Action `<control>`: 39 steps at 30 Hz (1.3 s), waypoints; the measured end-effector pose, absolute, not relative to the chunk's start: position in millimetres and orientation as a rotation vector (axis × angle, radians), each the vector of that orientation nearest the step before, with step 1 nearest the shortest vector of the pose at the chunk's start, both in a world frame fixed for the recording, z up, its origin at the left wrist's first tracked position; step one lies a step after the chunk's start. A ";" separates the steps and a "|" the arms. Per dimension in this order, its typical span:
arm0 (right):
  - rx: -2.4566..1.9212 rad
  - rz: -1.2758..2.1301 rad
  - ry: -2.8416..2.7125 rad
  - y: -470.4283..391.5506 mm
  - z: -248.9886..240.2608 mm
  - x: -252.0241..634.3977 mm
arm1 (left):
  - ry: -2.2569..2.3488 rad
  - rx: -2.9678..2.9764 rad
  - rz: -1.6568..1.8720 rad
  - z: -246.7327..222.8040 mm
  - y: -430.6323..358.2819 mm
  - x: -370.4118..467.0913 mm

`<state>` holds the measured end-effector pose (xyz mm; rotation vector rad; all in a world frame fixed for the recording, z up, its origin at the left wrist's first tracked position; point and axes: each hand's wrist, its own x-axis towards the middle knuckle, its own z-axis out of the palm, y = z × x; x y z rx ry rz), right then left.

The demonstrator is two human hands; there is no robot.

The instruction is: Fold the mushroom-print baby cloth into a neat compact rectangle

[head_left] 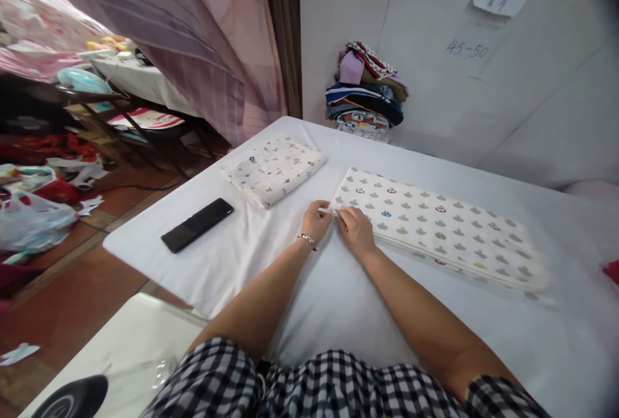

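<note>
A long, layered folded cloth (425, 224) lies on the white-covered table (324, 302). It is cream, printed with grey shapes and a few coloured ones. At its left end my left hand (316, 221), with a bracelet on the wrist, pinches the edge of the cloth. Close beside it, my right hand (355, 229) has its fingers closed on the same near-left corner. The fingertips of both hands nearly meet, and the bit of cloth between them is partly hidden. A second folded cloth (278, 169) with small plant prints lies farther left.
A black phone (197, 224) rests near the table's left edge. Against the wall stands a pile of folded clothes (367, 92). Curtains (232, 50) hang at the back left. A plastic bag (33, 221) sits on the floor, and a white surface (130, 340) adjoins at lower left.
</note>
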<state>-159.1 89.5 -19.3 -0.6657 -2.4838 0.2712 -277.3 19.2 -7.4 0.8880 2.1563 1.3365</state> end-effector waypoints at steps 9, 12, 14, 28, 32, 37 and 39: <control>-0.713 0.236 -2.535 86.8 -12.3 -160.7 | 2.039 1.201 1.466 -22.6 27.1 -282.8; -0.667 0.249 -2.544 86.6 -10.9 -156.4 | 2.076 1.228 1.443 -24.4 28.5 -285.6; -0.620 0.255 -2.556 85.7 -9.1 -149.1 | 2.107 1.213 1.420 -23.8 28.6 -286.6; -0.862 0.048 -2.397 115.3 -11.4 41.8 | 2.260 1.336 1.286 -14.1 28.3 -281.6; -0.899 0.036 -2.335 110.4 -12.0 54.5 | 2.391 1.478 1.087 -8.4 24.6 -280.1; -0.861 0.085 -2.339 107.4 -8.8 33.5 | 2.501 1.729 0.982 -4.0 17.7 -280.2; -0.855 0.096 -2.359 110.0 -8.8 26.4 | 2.461 1.908 0.983 -1.7 16.5 -274.7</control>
